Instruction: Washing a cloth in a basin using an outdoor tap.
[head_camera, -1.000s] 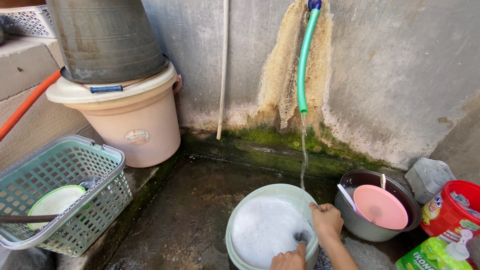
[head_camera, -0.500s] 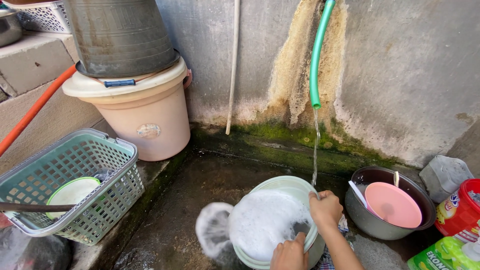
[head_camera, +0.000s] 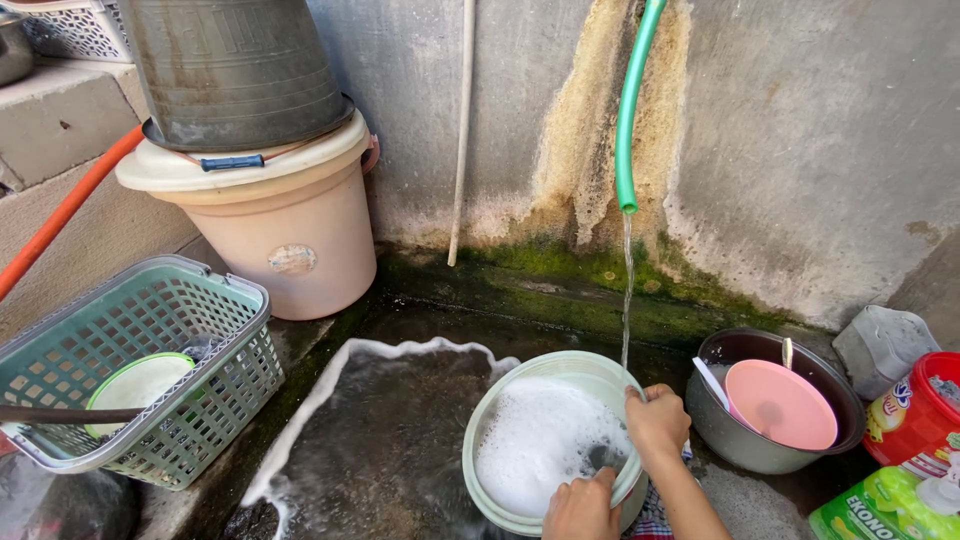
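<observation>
Both hands (head_camera: 657, 422) tilt basin (head_camera: 500, 400) (foamy water inside).

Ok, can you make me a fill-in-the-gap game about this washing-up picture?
1. Both hands, left hand and right hand, grip the rim of the pale green plastic basin, which is full of white ____.
2. Water runs down from the ____ rubber hose on the wall.
3. The round pink plastic plate sits inside a dark metal ____.
4. The green mesh plastic basket stands to the ____ of the basin.

Missing words: foam; green; pot; left
</observation>
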